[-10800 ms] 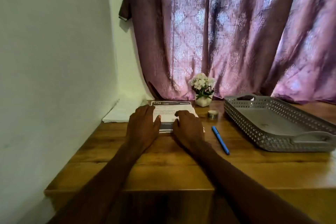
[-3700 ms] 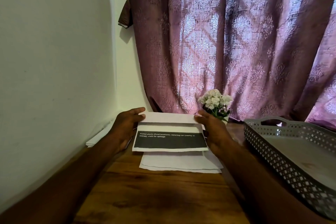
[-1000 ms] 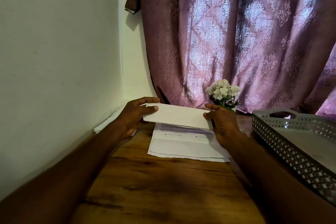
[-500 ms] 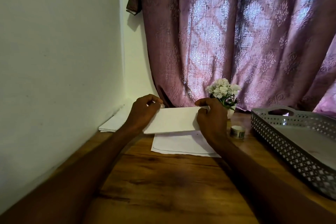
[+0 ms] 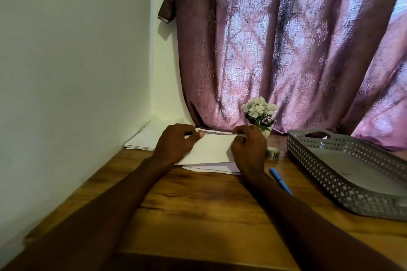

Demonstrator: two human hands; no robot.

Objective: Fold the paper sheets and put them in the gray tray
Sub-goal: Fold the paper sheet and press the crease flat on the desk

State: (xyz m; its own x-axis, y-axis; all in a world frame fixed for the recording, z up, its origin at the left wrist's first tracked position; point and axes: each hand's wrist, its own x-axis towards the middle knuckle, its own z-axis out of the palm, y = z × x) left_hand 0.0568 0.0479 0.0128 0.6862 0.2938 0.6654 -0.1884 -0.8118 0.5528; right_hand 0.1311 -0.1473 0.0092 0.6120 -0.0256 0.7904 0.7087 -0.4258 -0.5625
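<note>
A white paper sheet (image 5: 211,149) lies folded over on the wooden table, on top of another sheet whose edge (image 5: 211,168) shows beneath. My left hand (image 5: 176,144) pinches its far left corner, and my right hand (image 5: 248,149) pinches the far right corner; both press the folded flap down near the fold's far edge. The gray perforated tray (image 5: 326,167) stands at the right, apart from both hands, and nothing shows inside it.
A stack of white sheets (image 5: 143,141) lies in the left corner against the wall. A small flower pot (image 5: 259,114), a tape roll (image 5: 272,153) and a blue pen (image 5: 280,180) sit between the paper and the tray. A purple curtain hangs behind.
Both hands have lowered the folded flap onto the table and shifted to its far corners. The view has tilted down, so the blue pen shows again.
</note>
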